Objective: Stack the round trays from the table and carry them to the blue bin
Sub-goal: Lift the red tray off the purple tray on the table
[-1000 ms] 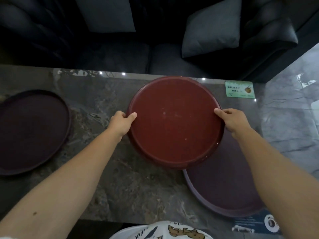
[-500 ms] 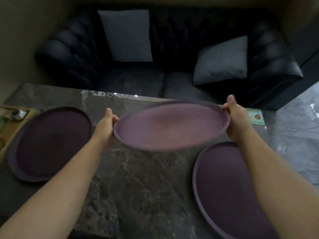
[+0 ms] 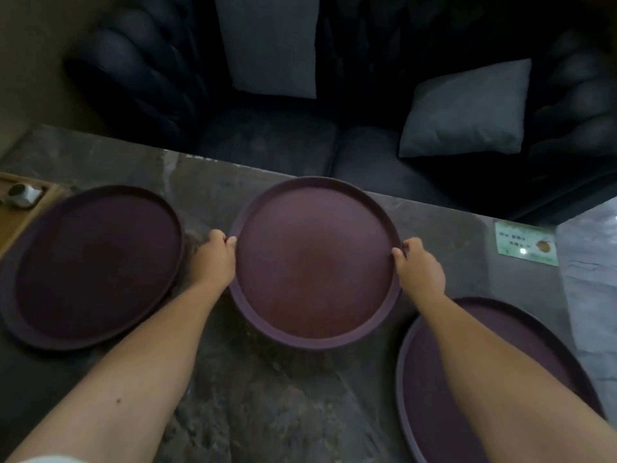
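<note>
I hold a round dark reddish-purple tray (image 3: 315,262) level above the middle of the marble table (image 3: 267,396). My left hand (image 3: 215,259) grips its left rim and my right hand (image 3: 419,270) grips its right rim, thumbs over the edge. A second round tray (image 3: 90,265) lies flat on the table at the left. A third round tray (image 3: 424,379) lies at the lower right, partly hidden under my right forearm. The blue bin is not in view.
A black tufted sofa (image 3: 267,142) with two grey cushions (image 3: 464,108) stands right behind the table's far edge. A wooden tray (image 3: 20,208) holding small items sits at the far left. A green card (image 3: 526,243) lies near the table's right edge, with pale floor beyond.
The tray in my hands has swung from tilted to level and come lower and nearer to me, between the two trays lying on the table. My view has tipped downward.
</note>
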`<move>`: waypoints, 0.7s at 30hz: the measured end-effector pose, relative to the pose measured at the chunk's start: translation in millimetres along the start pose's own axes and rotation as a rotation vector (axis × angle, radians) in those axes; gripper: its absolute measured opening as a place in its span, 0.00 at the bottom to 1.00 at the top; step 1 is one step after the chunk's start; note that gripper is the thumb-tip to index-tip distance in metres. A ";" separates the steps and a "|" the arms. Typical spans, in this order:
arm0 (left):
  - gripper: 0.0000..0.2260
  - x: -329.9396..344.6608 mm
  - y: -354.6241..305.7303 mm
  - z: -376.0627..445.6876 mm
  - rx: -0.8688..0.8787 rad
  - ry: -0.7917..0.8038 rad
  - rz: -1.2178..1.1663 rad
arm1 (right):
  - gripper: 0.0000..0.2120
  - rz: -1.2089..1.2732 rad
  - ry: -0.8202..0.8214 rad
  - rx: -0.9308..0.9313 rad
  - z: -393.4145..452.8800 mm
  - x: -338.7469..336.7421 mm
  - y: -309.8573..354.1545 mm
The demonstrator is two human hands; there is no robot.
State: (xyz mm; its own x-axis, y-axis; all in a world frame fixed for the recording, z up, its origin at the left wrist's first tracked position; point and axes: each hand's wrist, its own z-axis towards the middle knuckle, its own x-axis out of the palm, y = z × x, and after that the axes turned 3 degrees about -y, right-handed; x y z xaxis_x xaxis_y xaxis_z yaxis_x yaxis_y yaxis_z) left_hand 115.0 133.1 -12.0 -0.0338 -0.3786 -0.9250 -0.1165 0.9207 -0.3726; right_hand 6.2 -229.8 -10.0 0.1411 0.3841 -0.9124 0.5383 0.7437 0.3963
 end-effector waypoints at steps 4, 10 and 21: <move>0.13 7.0 5.4 17.1 0.021 0.009 0.118 | 0.11 -0.065 0.001 -0.007 9.7 20.2 6.0; 0.13 7.6 6.2 34.9 0.035 0.009 0.239 | 0.12 -0.117 -0.033 -0.007 13.6 35.4 14.9; 0.14 23.3 5.9 38.6 0.100 0.046 0.346 | 0.11 -0.174 -0.054 0.014 2.3 43.7 16.4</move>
State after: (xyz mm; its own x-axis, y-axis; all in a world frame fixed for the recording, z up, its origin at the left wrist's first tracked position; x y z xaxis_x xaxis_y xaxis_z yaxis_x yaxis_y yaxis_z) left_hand 151.9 133.4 -38.6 -0.0986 -0.0449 -0.9941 0.0075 0.9989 -0.0459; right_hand 23.1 -202.1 -43.5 0.0890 0.2197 -0.9715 0.5701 0.7886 0.2306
